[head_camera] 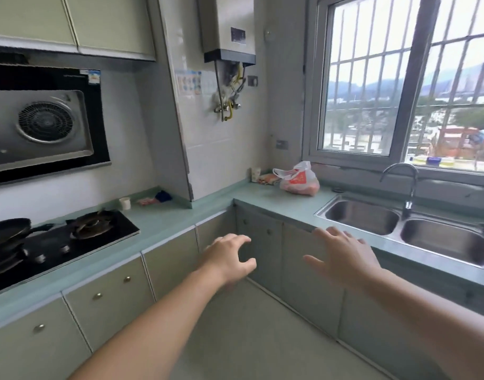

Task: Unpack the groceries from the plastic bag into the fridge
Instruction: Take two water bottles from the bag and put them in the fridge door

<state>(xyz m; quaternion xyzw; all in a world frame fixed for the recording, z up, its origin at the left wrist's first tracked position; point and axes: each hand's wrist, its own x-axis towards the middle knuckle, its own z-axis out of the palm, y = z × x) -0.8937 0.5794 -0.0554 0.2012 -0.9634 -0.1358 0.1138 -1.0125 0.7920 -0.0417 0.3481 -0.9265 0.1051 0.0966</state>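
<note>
A white plastic bag point(298, 179) with red print and reddish groceries inside sits on the pale green counter point(265, 197) in the far corner, under the window. Both my arms reach forward in mid-air over the floor, well short of the bag. My left hand point(229, 256) has loosely curved fingers and holds nothing. My right hand point(342, 256) is spread with straight fingers, also empty. No fridge is in view.
A double steel sink point(405, 226) with a tap lies to the right of the bag. A gas hob point(71, 242) with a black pan point(7, 229) is on the left counter. A paper cup point(255, 174) and small packets stand left of the bag. Cabinet doors line both sides.
</note>
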